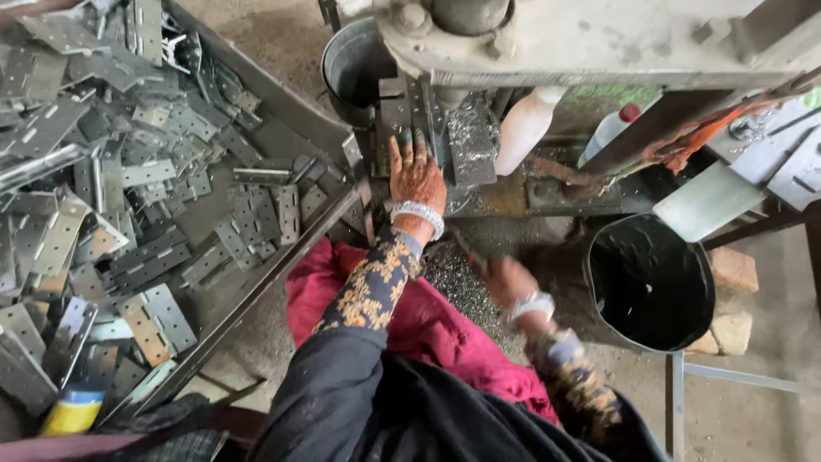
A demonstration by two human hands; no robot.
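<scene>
My left hand (416, 175) lay open, fingers flat on the metal plate (409, 120) at the press die (471, 144), far center; right hand (505, 281) blurred, grip unclear; best kept fingers clear of the die.

The right hand (505, 280) is blurred, its grip unreadable; the left hand's (416, 175) fingertips hide what they press on the press (599, 38), itself cut by the top edge; the tray (282, 261) of hinges (154, 321) runs off the left edge; the bucket's (351, 64) inside is too dark.
</scene>
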